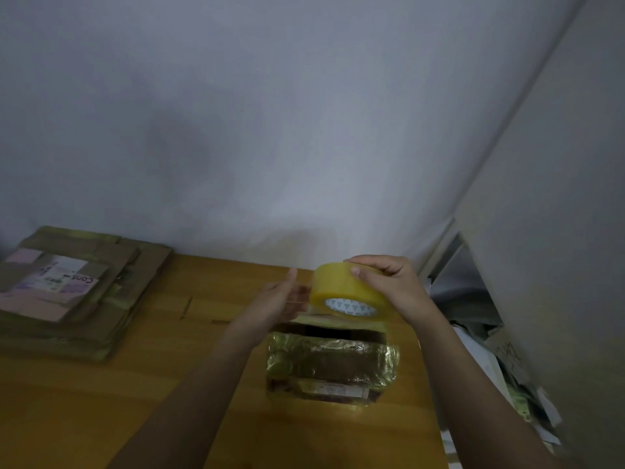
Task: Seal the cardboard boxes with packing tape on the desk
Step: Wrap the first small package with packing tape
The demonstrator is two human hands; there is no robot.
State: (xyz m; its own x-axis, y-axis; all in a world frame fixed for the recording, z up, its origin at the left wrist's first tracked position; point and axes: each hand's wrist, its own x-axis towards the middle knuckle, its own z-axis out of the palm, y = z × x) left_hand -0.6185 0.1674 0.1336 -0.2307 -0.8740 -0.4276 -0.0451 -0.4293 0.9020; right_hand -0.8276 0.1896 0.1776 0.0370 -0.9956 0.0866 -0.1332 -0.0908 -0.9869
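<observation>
1. Orange-brown wooden desk with a smooth top, pushed against a pale grey wall along its far edge.
2. Small brown cardboard box, wrapped in shiny yellowish tape and bearing a pale label on its near face, standing on the desk toward the right edge; taken here as the landmark.
3. Well to the left of that box and farther back, by the wall: a stack of flattened brown cardboard sheets, lying flat on the desk, with pinkish and white printed labels on the top sheet.
4. Between stack and box: bare wood with two short dark marks, too small to identify.
</observation>
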